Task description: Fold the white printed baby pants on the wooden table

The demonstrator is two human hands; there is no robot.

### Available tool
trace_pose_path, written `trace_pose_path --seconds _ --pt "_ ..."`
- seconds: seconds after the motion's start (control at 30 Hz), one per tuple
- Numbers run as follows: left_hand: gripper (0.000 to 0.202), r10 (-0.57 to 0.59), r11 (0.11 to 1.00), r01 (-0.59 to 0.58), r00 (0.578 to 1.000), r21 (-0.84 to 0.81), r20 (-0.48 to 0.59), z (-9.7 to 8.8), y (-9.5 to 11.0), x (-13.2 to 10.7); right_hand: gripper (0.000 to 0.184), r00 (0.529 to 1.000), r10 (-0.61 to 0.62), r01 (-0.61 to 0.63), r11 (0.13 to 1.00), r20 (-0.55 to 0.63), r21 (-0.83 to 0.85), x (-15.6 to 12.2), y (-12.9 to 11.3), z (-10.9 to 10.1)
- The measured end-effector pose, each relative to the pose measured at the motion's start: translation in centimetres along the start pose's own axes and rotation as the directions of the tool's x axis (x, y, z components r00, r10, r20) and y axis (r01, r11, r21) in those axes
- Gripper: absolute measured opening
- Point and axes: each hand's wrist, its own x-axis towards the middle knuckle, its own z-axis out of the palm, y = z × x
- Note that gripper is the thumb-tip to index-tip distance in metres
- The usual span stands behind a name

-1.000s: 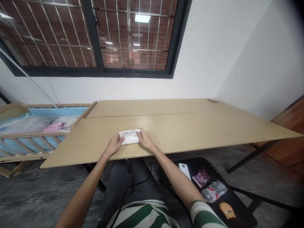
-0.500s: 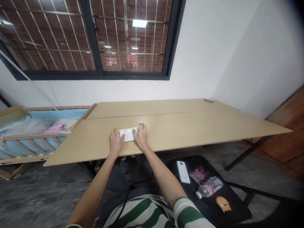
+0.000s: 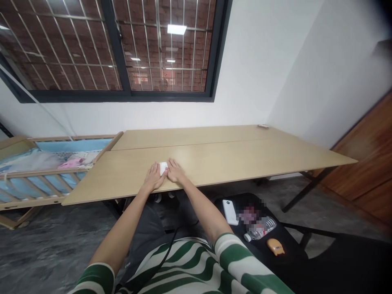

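Observation:
A small white flat piece (image 3: 163,168), like folded paper or a tissue pack, lies on the pale wooden table (image 3: 232,159) near its front edge. My left hand (image 3: 154,177) rests flat over its left part, fingers stretched out. From the other side my right hand (image 3: 175,170) lies flat along its right part, with fingers extended and the thumb near the left one. Only the middle of the white piece shows between the hands; its ends are hidden beneath them.
Left of the table stands a wooden cot (image 3: 61,173) with blue bedding. A black chair seat (image 3: 241,241) at my right bears a white phone (image 3: 230,212), a plastic bottle (image 3: 261,228) and an orange object (image 3: 275,247). A barred window (image 3: 165,53) is ahead.
My hands have come closer together and flattened down over the white piece, covering more of it. Before, the thumbs were on its face and fingers at its ends. The view has shifted slightly.

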Motion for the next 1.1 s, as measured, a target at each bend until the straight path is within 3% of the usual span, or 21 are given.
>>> trace_pose_path --seconds 0.17,0.3,0.4,0.53,0.67,0.8,0.93,1.1 --pt "0.089 -0.012 0.999 0.012 1.000 0.045 -0.009 -0.4 -0.5 -0.9 0.073 0.991 0.130 -0.129 0.991 -0.031 0.047 -1.1 0.2 -0.4" --pt "0.084 0.094 0.994 -0.095 0.995 0.054 0.028 -0.9 -0.4 -1.2 0.073 0.989 -0.030 0.030 1.000 -0.146 -0.007 -1.9 -0.2 -0.6" --pt "0.076 0.133 0.989 -0.136 0.990 0.062 0.050 -1.2 -0.3 -1.5 0.073 0.992 -0.116 0.115 0.993 -0.052 -0.015 -2.2 -0.4 -0.8" --pt "0.075 0.131 0.987 -0.136 0.990 0.085 0.057 -1.6 -0.1 -2.4 0.084 0.994 -0.108 0.108 0.994 0.013 -0.003 -3.0 -0.6 -1.3" --pt "0.079 0.153 0.982 -0.157 0.987 0.101 0.053 -2.1 0.5 -4.7 0.088 0.992 -0.122 0.122 0.993 0.031 0.004 -5.4 -1.0 -1.7" --pt "0.085 0.181 0.977 -0.181 0.983 0.114 0.005 -1.7 1.6 -8.5 0.090 0.988 -0.151 0.151 0.989 0.033 -0.006 -9.1 -1.6 -1.9" --pt "0.063 0.186 0.979 -0.174 0.976 0.111 -0.115 -1.0 2.6 -11.4 0.091 0.973 -0.230 0.231 0.971 0.022 -0.060 -12.3 -2.0 -1.7" --pt "0.048 0.144 0.989 -0.137 0.975 0.053 -0.172 -1.2 3.4 -12.3 0.069 0.948 -0.307 0.290 0.942 -0.086 -0.169 -14.5 -1.8 -1.1"
